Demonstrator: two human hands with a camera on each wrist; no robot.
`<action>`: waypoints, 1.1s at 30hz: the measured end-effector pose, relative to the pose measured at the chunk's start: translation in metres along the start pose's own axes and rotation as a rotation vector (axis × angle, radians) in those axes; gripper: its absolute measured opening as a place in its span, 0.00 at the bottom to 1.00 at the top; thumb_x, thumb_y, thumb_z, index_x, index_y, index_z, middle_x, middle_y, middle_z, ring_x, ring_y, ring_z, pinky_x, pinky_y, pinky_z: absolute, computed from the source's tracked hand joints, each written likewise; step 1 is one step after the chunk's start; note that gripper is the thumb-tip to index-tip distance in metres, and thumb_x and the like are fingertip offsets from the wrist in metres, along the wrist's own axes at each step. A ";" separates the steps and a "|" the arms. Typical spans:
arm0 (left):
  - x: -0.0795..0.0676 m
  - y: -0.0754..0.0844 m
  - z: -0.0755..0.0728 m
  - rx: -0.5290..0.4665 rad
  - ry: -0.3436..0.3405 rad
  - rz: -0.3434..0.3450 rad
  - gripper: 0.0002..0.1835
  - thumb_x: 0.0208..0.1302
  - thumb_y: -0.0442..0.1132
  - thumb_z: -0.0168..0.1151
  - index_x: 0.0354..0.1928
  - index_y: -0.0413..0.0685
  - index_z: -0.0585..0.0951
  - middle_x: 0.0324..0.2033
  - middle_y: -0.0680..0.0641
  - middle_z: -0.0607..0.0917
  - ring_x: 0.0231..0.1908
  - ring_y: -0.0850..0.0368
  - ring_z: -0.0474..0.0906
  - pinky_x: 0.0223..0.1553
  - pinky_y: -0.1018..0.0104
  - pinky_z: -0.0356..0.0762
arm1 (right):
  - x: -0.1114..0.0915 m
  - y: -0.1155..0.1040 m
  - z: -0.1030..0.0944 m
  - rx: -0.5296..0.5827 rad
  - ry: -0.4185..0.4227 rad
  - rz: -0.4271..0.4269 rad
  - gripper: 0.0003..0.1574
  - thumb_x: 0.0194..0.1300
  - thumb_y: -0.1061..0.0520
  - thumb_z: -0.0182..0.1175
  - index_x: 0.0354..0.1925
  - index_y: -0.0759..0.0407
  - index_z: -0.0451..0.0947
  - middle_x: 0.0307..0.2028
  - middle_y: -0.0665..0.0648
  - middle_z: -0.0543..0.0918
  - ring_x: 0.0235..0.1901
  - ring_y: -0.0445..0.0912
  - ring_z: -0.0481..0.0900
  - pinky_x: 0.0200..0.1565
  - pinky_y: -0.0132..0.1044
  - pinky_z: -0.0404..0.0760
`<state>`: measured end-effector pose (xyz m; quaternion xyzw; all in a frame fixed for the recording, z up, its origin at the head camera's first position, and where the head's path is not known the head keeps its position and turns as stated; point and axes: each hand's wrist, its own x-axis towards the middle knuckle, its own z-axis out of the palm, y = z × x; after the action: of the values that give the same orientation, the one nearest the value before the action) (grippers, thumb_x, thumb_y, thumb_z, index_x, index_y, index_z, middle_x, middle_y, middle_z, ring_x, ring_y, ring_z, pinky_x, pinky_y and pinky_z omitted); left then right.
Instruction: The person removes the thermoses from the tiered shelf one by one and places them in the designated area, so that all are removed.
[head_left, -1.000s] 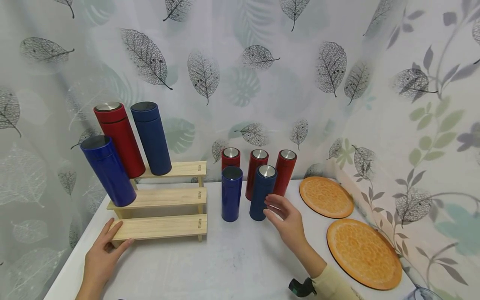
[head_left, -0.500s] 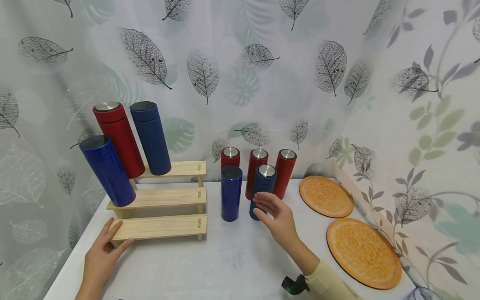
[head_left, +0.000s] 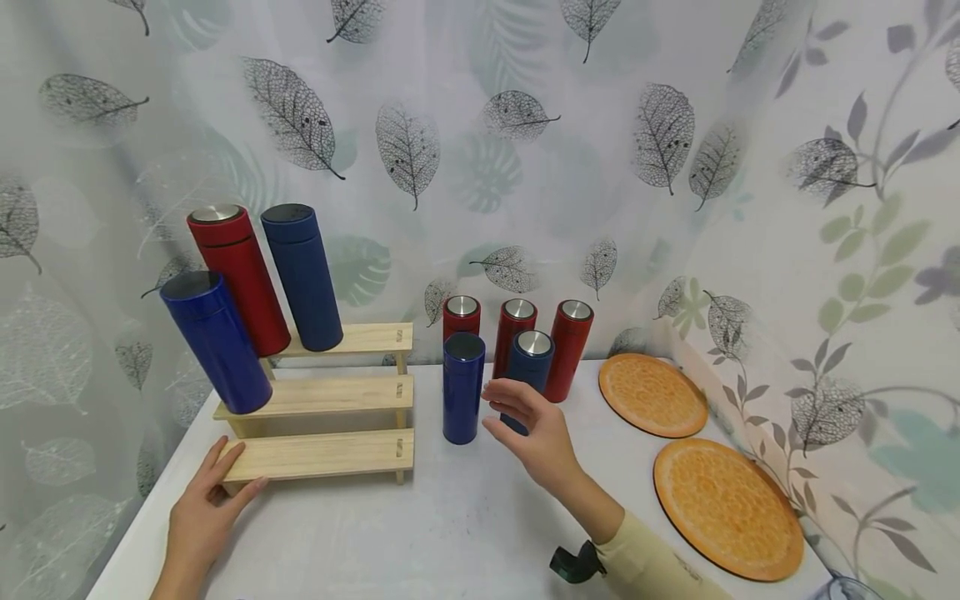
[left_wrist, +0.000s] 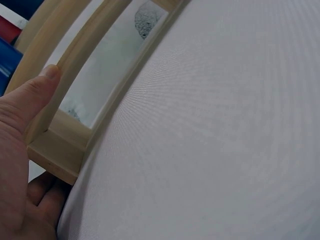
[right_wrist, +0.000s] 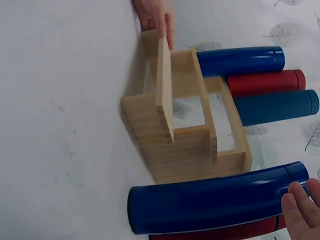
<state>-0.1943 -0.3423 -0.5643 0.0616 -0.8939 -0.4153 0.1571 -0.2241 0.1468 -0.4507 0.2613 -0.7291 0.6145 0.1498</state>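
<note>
A three-step wooden display rack [head_left: 315,456] stands on the left of the table. My left hand [head_left: 198,517] grips the left end of its lowest step, the thumb [left_wrist: 47,77] on the front edge and other fingers round the end. My right hand [head_left: 536,433] is at the centre-right with fingers loosely curved and nothing held. Its fingertips are just right of a glossy blue thermos [head_left: 462,392], and in the right wrist view they overlap its lid end. Behind that hand stands a matte blue thermos with a steel lid [head_left: 531,367], partly hidden by it.
On the rack's left side stand a glossy blue thermos [head_left: 217,342], a red thermos [head_left: 243,283] and a matte blue thermos [head_left: 303,279]. Three red thermoses, one of them here [head_left: 570,350], stand at the back. Two round orange mats [head_left: 727,508] lie at right.
My right hand has moved left, from the matte blue thermos across its front toward the glossy blue one. My left hand and the rack have stayed in place.
</note>
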 end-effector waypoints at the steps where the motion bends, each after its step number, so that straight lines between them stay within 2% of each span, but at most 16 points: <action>1: 0.000 0.000 0.001 0.001 -0.002 -0.003 0.44 0.72 0.53 0.76 0.82 0.43 0.69 0.85 0.42 0.55 0.78 0.29 0.59 0.55 0.98 0.49 | 0.001 -0.002 0.001 0.001 -0.002 -0.002 0.29 0.72 0.66 0.72 0.68 0.60 0.79 0.63 0.61 0.86 0.63 0.56 0.85 0.64 0.54 0.82; 7: 0.002 0.000 0.002 0.005 -0.003 0.009 0.44 0.73 0.54 0.75 0.82 0.43 0.68 0.85 0.41 0.55 0.78 0.28 0.59 0.55 0.98 0.48 | 0.009 -0.012 0.012 0.017 -0.013 -0.007 0.30 0.71 0.66 0.73 0.69 0.58 0.80 0.63 0.59 0.86 0.63 0.53 0.85 0.65 0.49 0.82; 15: 0.000 0.001 0.002 0.015 0.005 0.004 0.44 0.72 0.53 0.75 0.81 0.42 0.69 0.85 0.40 0.56 0.78 0.27 0.60 0.55 0.98 0.47 | 0.023 -0.024 0.029 0.063 -0.060 -0.029 0.31 0.70 0.66 0.73 0.69 0.58 0.79 0.65 0.65 0.84 0.64 0.53 0.84 0.66 0.46 0.81; 22: 0.001 0.000 0.002 0.007 0.001 -0.013 0.45 0.72 0.54 0.75 0.82 0.44 0.68 0.85 0.42 0.55 0.79 0.30 0.58 0.55 0.98 0.48 | 0.034 -0.036 0.044 0.048 -0.091 -0.045 0.31 0.70 0.65 0.74 0.69 0.57 0.80 0.64 0.55 0.86 0.63 0.50 0.84 0.65 0.45 0.82; 27: 0.001 0.001 0.001 0.006 0.005 -0.015 0.44 0.72 0.54 0.75 0.82 0.44 0.68 0.85 0.42 0.55 0.79 0.30 0.59 0.55 0.98 0.49 | 0.044 -0.043 0.052 0.061 -0.109 -0.066 0.30 0.71 0.64 0.73 0.69 0.59 0.79 0.63 0.56 0.85 0.63 0.51 0.84 0.65 0.45 0.82; 33: 0.001 0.001 0.001 0.005 0.002 -0.014 0.44 0.72 0.54 0.75 0.82 0.43 0.68 0.85 0.42 0.55 0.79 0.30 0.58 0.55 0.98 0.48 | 0.056 -0.041 0.060 0.057 -0.125 -0.088 0.30 0.72 0.64 0.73 0.69 0.60 0.79 0.63 0.56 0.85 0.63 0.49 0.84 0.65 0.45 0.83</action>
<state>-0.1953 -0.3411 -0.5644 0.0689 -0.8943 -0.4142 0.1549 -0.2405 0.0730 -0.3989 0.3351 -0.7072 0.6102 0.1233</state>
